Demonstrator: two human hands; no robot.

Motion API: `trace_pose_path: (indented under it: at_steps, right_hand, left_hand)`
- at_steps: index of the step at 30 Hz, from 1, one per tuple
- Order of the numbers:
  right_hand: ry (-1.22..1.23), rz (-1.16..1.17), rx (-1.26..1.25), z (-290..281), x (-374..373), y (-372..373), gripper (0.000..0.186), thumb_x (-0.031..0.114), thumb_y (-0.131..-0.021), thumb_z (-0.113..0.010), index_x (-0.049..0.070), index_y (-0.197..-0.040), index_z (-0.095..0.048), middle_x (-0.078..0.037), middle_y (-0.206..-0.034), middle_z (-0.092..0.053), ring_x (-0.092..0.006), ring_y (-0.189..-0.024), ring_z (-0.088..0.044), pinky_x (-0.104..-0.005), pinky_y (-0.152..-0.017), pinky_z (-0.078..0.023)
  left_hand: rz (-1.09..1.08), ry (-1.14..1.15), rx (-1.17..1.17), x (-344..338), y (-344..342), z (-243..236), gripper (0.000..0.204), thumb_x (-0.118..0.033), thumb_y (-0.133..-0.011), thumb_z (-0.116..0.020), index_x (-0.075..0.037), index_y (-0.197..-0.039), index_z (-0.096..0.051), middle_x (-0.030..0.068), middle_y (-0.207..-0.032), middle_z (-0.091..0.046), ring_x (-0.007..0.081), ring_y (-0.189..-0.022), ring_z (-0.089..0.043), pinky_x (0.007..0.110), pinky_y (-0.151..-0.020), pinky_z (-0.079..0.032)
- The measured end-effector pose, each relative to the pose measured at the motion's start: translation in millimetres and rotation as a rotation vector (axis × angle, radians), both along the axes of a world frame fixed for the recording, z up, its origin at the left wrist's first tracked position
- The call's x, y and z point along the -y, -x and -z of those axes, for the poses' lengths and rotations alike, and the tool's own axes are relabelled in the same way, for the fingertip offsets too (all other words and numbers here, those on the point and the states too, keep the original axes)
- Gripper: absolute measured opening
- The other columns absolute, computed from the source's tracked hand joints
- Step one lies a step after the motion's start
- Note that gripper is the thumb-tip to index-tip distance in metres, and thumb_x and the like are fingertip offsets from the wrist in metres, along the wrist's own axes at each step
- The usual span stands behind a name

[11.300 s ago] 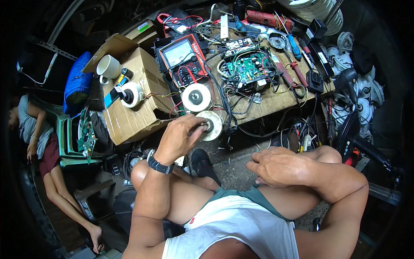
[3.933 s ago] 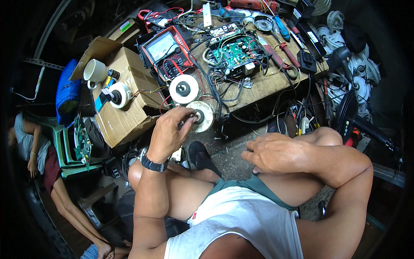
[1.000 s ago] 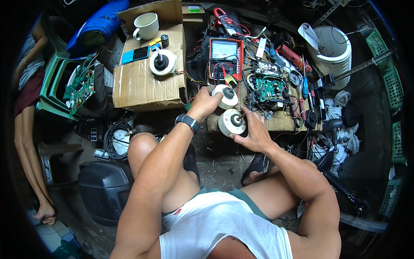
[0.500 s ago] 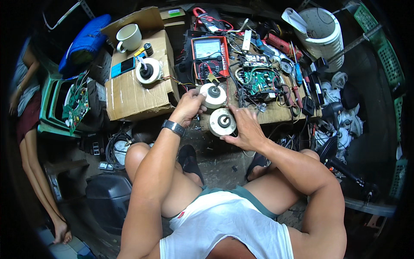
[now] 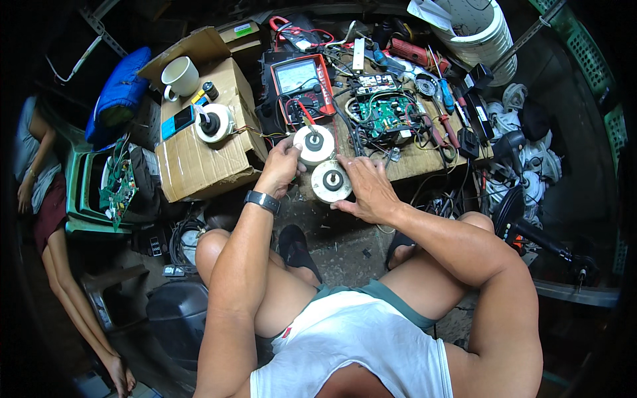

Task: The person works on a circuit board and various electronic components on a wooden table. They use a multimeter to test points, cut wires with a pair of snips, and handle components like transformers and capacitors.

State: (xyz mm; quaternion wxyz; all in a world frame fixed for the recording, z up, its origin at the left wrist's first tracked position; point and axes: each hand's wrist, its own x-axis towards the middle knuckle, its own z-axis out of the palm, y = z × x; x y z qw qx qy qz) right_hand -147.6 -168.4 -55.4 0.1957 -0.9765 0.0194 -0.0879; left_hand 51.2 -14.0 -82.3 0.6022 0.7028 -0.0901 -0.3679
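Note:
Two round white motors with black hubs and short shafts sit close together at the workbench's near edge. My left hand [image 5: 281, 167] grips the left rim of the upper motor [image 5: 304, 140], fingers curled behind it. Just below and slightly right, the lower motor [image 5: 322, 189] is held at its right side by my right hand [image 5: 371, 190], thumb underneath and fingers over the top. The motors' rims appear to touch. A red probe [image 5: 306, 113] reaches down from the analog multimeter [image 5: 297, 76] toward the upper motor's shaft.
A third motor [image 5: 222, 114] lies on a cardboard box [image 5: 199, 159] beside a mug [image 5: 180, 77] and a blue phone [image 5: 178, 123]. Right of the meter are a green circuit board [image 5: 388, 114], loose wires and screwdrivers. Another person's legs [image 5: 73, 285] show at far left.
The whole view has shifted and tilted a little with my head. Both hands keep their hold on the motors, and the upper motor's face now shows more fully.

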Motion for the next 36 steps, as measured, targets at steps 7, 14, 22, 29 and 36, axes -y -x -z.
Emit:
trace_pose_path:
  at_steps: [7, 14, 22, 29, 36]
  right_hand:
    - [-0.016, -0.01, -0.014, -2.8, 4.6, -0.6, 0.105, 0.042, -0.076, -0.093, 0.001, -0.157, -0.041, -0.016, -0.136, -0.057, -0.0352, -0.131, -0.052, -0.0599, -0.106, -0.039]
    - [0.008, -0.041, 0.007, -17.4, 9.0, 0.0, 0.103, 0.038, -0.074, -0.094, -0.003, -0.154, -0.045, -0.016, -0.136, -0.058, -0.0363, -0.131, -0.052, -0.0533, -0.105, -0.038]
    - [-0.039, -0.052, 0.044, -42.1, 13.6, 11.9, 0.084, 0.03, -0.078, -0.092, 0.0, -0.147, -0.053, -0.017, -0.134, -0.059, -0.0365, -0.13, -0.053, -0.0532, -0.106, -0.038]
    - [-0.159, -0.037, -0.07, -58.6, 24.4, 22.1, 0.061, 0.025, -0.085, -0.086, 0.003, -0.137, -0.063, -0.017, -0.132, -0.06, -0.0363, -0.127, -0.055, -0.0515, -0.107, -0.04]
    - [-0.213, -0.092, -0.129, -63.0, 38.0, 31.2, 0.055, 0.027, -0.087, -0.085, 0.003, -0.133, -0.066, -0.016, -0.126, -0.061, -0.0362, -0.122, -0.058, -0.0508, -0.102, -0.044]
  left_hand:
    - [0.019, -0.1, 0.109, 0.9, -0.5, -2.4, 0.049, -0.027, -0.11, -0.062, -0.003, -0.152, -0.054, 0.003, -0.097, -0.069, 0.0089, -0.066, -0.06, 0.025, -0.058, -0.045]
    - [0.064, -0.113, 0.227, -1.2, -0.9, 3.9, 0.048, -0.025, -0.108, -0.066, 0.0, -0.148, -0.059, 0.0053, -0.103, -0.071, 0.0107, -0.076, -0.06, 0.028, -0.067, -0.05]
    - [0.066, -0.368, 0.808, -15.6, 8.7, -18.5, 0.043, -0.021, -0.1, -0.072, 0.004, -0.133, -0.064, 0.0286, -0.137, -0.057, 0.0379, -0.117, -0.065, 0.043, -0.095, -0.056]
    - [0.555, -0.082, 0.773, -23.2, 46.7, -75.1, 0.042, -0.018, -0.095, -0.078, -0.001, -0.133, -0.068, 0.0174, -0.112, -0.073, 0.0284, -0.099, -0.071, 0.038, -0.091, -0.056]
    - [0.5, -0.031, 0.806, -6.2, 58.5, -51.6, 0.022, -0.012, -0.098, -0.075, 0.0, -0.116, -0.074, 0.0145, -0.101, -0.077, 0.0251, -0.091, -0.075, 0.036, -0.085, -0.057]
